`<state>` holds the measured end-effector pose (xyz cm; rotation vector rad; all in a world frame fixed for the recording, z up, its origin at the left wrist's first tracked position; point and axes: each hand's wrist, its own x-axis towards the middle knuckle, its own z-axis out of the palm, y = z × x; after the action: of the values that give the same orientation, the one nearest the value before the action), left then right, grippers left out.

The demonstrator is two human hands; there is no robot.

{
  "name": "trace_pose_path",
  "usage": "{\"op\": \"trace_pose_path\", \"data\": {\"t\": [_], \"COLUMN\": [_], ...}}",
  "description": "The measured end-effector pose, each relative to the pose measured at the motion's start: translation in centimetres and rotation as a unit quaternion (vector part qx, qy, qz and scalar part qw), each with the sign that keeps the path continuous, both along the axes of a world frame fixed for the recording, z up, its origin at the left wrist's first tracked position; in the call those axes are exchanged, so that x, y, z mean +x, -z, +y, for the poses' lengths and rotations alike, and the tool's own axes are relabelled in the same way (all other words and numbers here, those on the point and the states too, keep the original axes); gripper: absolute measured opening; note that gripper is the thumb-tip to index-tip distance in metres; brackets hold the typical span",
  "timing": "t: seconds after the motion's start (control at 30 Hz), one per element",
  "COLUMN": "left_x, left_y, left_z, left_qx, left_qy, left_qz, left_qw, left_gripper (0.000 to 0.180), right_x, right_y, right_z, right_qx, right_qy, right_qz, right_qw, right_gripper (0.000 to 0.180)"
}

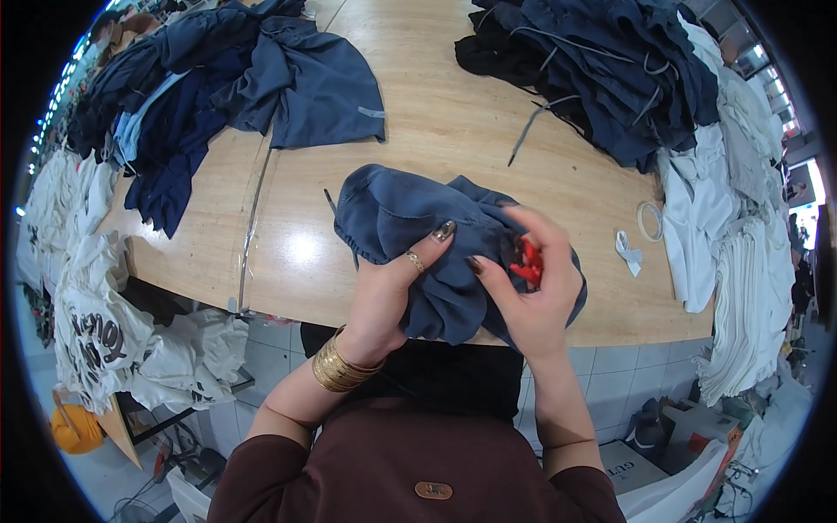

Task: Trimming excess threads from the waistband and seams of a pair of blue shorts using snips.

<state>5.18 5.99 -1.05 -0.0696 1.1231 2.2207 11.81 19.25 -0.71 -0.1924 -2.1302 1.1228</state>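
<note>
A bunched slate-blue garment (392, 205) lies at the near edge of the table in front of me. Its left side has a gathered edge, with a dark cord end poking out beyond it. My left hand (397, 288) is closed on the cloth, thumb on top and the other fingers hidden underneath. Over the garment's right part, my right hand (540, 292) is curled around small red-handled thread snips (527, 261). The snips are partly covered by the fingers, and their dark blades barely show. The right thumb and fingertips are close to the cloth; whether they pinch it I cannot tell.
Dark blue garments (323, 87) are heaped at the far left, and another dark pile (610, 78) with loose cords stands at the far right. White garments (741, 288) hang over the right edge. A tape roll (649, 221) and a white scrap (628, 254) lie on the wooden table (418, 105).
</note>
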Motion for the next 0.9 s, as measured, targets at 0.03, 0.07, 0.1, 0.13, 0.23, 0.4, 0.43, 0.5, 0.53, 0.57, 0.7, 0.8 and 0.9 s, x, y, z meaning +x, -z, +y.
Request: {"op": "trace_pose_path", "data": {"t": [0.03,0.07,0.1,0.13,0.23,0.4,0.43,0.5,0.53,0.57,0.7,0.8,0.9], "left_x": [0.1,0.1,0.1,0.1,0.0,-0.4,-0.4,-0.5,-0.5,-0.6,-1.0,-1.1,-1.2], "left_y": [0.1,0.1,0.2,0.2,0.0,-0.4,-0.4,-0.2,-0.2,-0.2,-0.3,-0.2,-0.3], "left_z": [0.1,0.2,0.2,0.3,-0.1,-0.3,-0.3,-0.3,-0.2,-0.2,-0.4,-0.4,-0.5], "left_qx": [0.002,0.003,-0.005,-0.011,0.005,0.017,0.017,0.011,0.011,0.018,0.030,0.029,0.027], "left_qy": [0.005,0.007,0.023,0.039,0.044,0.039,0.038,0.055,0.056,0.066,0.071,0.068,0.063], "left_qz": [0.003,0.002,-0.017,-0.037,-0.034,-0.028,-0.028,-0.036,-0.036,-0.054,-0.071,-0.065,-0.082], "left_qw": [1.000,1.000,1.000,0.999,0.998,0.999,0.999,0.998,0.998,0.996,0.994,0.995,0.994], "left_gripper": [0.026,0.026,0.027,0.028,0.029,0.028,0.028,0.027,0.027,0.027,0.027,0.027,0.026], "right_x": [0.0,-0.1,0.2,0.4,0.0,1.0,1.2,0.9,1.0,1.2,1.3,0.7,1.9], "right_y": [0.0,0.7,0.5,0.4,0.9,-0.7,-0.8,-0.9,-0.5,-0.3,-0.2,-0.9,-0.3], "right_z": [0.5,0.8,0.8,0.8,1.5,1.5,1.5,1.3,1.4,1.5,2.1,1.2,1.5], "right_qx": [0.059,0.083,0.066,0.049,-0.143,-0.083,-0.061,-0.006,0.011,0.028,-0.061,-0.041,-0.028], "right_qy": [-0.023,-0.029,-0.007,0.016,0.066,0.037,-0.021,-0.085,-0.052,-0.019,0.023,-0.020,-0.009], "right_qz": [-0.015,0.006,-0.007,-0.021,0.009,-0.050,-0.051,-0.019,-0.025,-0.031,-0.063,-0.004,-0.075], "right_qw": [0.998,0.996,0.998,0.998,0.987,0.995,0.997,0.996,0.998,0.999,0.996,0.999,0.997], "right_gripper": [0.027,0.027,0.026,0.025,0.006,0.017,0.024,0.023,0.019,0.016,0.017,0.031,0.027]}}
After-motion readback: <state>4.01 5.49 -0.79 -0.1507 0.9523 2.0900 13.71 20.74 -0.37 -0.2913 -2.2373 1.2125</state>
